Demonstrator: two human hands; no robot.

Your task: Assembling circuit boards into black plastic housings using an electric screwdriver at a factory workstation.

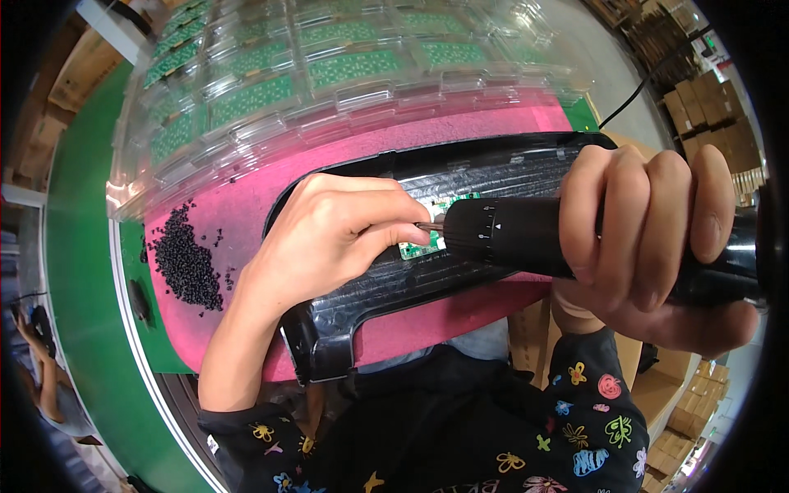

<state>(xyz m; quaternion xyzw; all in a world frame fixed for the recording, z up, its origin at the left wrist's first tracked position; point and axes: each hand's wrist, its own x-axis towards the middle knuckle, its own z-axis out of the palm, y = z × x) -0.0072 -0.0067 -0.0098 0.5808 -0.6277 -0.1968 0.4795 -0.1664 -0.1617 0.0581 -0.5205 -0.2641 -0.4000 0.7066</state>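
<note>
My right hand (641, 222) is wrapped round a black electric screwdriver (526, 234), held level with its metal bit (431, 226) pointing left. Thumb and forefinger of my left hand (329, 230) pinch together at the bit's tip; whatever sits between them is hidden. Just below the tool, a small green circuit board (415, 248) lies in a long black plastic housing (386, 287). The screwdriver and my left fingers cover part of that board.
A pink mat (411, 335) lies under the housing. On its left is a heap of small black screws (189, 263). Clear plastic trays (345, 90) holding several green boards fill the far side. A black cable (641, 86) hangs at the far right, near cardboard boxes (707, 103).
</note>
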